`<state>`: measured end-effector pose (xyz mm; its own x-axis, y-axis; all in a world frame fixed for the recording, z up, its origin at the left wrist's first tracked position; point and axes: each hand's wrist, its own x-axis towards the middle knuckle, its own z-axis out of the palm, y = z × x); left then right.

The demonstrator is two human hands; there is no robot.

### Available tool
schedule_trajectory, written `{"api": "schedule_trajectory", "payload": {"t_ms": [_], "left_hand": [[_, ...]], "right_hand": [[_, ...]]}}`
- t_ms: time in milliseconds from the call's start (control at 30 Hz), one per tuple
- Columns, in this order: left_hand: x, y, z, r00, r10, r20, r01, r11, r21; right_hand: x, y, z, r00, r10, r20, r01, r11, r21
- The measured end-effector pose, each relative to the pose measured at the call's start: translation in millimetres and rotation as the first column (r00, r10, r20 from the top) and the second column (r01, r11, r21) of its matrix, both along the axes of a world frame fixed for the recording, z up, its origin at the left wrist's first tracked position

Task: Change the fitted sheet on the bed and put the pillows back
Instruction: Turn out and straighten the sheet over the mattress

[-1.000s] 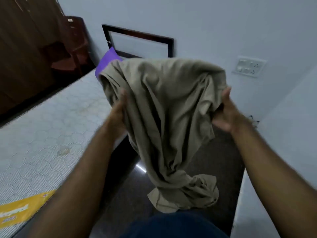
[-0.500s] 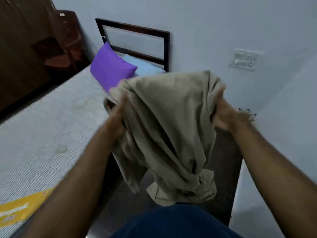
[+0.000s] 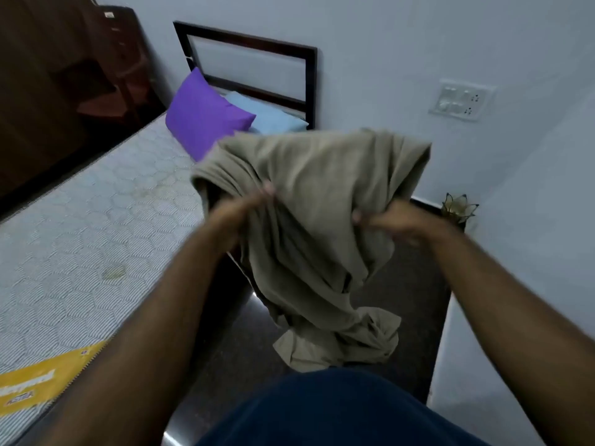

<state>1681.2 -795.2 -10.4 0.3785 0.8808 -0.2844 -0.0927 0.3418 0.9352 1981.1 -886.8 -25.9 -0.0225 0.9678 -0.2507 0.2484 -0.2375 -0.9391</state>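
Pale blue walls (image 3: 370,43) close in a narrow room, with a bare quilted mattress (image 3: 96,226) filling the left of the frame and a dark floor (image 3: 415,300) running down the centre. At the mattress's far end, in the upper middle, a purple pillow (image 3: 203,119) leans against a dark-framed headboard (image 3: 251,53), with a light blue pillow (image 3: 270,117) lying just beside it on the right.

Centre frame, both hands hold up a bunched beige fitted sheet (image 3: 315,220) over the floor beside the bed. The left hand (image 3: 248,204) has its grip clamped on a fold near the sheet's left side; the right hand (image 3: 386,220) has its grip clamped on cloth near the right side. Most of the sheet billows above and between the two grips, and a twisted tail hangs below them toward the lower centre, its end crumpled low near the floor.

A yellow label (image 3: 42,381) sits on the mattress at the lower left; its writing is too blurred to read. A white switch plate (image 3: 460,99) is fixed on the wall at the upper right.
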Motion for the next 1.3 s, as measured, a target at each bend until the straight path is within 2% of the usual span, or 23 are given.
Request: {"api": "schedule_trajectory", "payload": {"t_ms": [33,67,133,200,267,300,367,400,467,500,567,600,667,733,833,933,967,1033,1067,1133,1167,1233,1300], "left_hand": [[9,-11,-15,0.996,0.024,-0.083,-0.025,1.0,-0.016],[15,-20,-26,0.988,0.059,-0.141,-0.066,0.997,-0.044],[11,-20,-25,0.99,0.119,-0.078,-0.132,0.97,-0.201],[-4,-5,-16,0.98,0.184,0.068,-0.159,0.948,-0.277],[-22,12,-6,0.961,0.25,0.119,-0.221,0.951,-0.219],[-27,19,-5,0.96,0.26,0.1,-0.239,0.953,-0.185],[-32,25,1,0.96,0.274,0.048,-0.267,0.956,-0.118],[-32,26,2,0.962,0.273,0.022,-0.271,0.96,-0.078],[-36,28,3,0.972,0.235,-0.002,-0.235,0.972,-0.008],[-40,29,4,0.976,0.217,-0.009,-0.216,0.976,0.027],[-49,26,4,0.978,0.205,-0.049,-0.198,0.973,0.116],[-51,21,3,0.977,0.196,-0.084,-0.182,0.971,0.157],[-49,10,-6,0.973,0.159,-0.17,-0.13,0.977,0.17],[-42,1,-22,0.97,0.096,-0.225,-0.063,0.987,0.146],[-32,-1,-36,0.987,0.152,-0.051,-0.154,0.988,-0.024],[-31,10,-25,0.947,0.301,0.114,-0.281,0.946,-0.16],[-32,15,-21,0.934,0.325,0.145,-0.306,0.942,-0.141],[-35,21,-18,0.917,0.364,0.163,-0.358,0.931,-0.066],[-36,22,-15,0.917,0.369,0.152,-0.369,0.929,-0.024],[-41,23,-11,0.931,0.334,0.15,-0.34,0.94,0.017],[-43,23,-9,0.948,0.273,0.164,-0.277,0.961,0.002],[-50,25,-13,0.982,0.135,0.134,-0.125,0.989,-0.075],[-57,24,-31,0.997,-0.066,-0.049,0.061,0.993,-0.103]], "right_hand": [[-11,-1,-10,0.989,-0.01,0.148,0.013,1.0,-0.02],[-20,0,-16,0.982,-0.086,0.168,0.083,0.996,0.022],[-25,6,-14,0.936,-0.339,-0.099,0.348,0.933,0.094],[-15,13,1,0.753,-0.501,-0.427,0.566,0.824,0.033],[-3,16,14,0.655,-0.508,-0.559,0.601,0.799,-0.021],[-4,12,20,0.678,-0.468,-0.566,0.557,0.83,-0.02],[-9,2,25,0.893,-0.356,-0.275,0.374,0.927,0.016],[-7,-2,27,0.97,-0.239,-0.035,0.239,0.971,0.0],[2,-6,32,0.929,0.124,0.35,-0.079,0.987,-0.139],[9,-9,38,0.869,0.251,0.425,-0.187,0.964,-0.188],[19,-7,44,0.813,0.226,0.537,-0.193,0.974,-0.119],[26,1,38,0.828,0.042,0.559,-0.067,0.997,0.025],[25,10,22,0.912,-0.246,0.329,0.177,0.958,0.224],[11,17,11,0.933,-0.299,0.202,0.269,0.949,0.162],[-5,18,16,0.958,-0.252,0.136,0.237,0.965,0.115],[-2,11,28,0.919,-0.355,-0.17,0.38,0.915,0.14],[-2,8,29,0.945,-0.267,-0.187,0.292,0.949,0.118],[3,1,29,0.995,-0.076,-0.057,0.08,0.994,0.074],[6,-1,32,0.995,-0.07,-0.075,0.077,0.991,0.107],[13,1,35,0.929,-0.237,-0.284,0.292,0.942,0.167],[14,5,34,0.902,-0.311,-0.298,0.37,0.914,0.167],[5,9,34,0.935,-0.34,-0.104,0.353,0.919,0.173],[6,18,28,0.933,-0.357,0.049,0.342,0.92,0.189]]}}
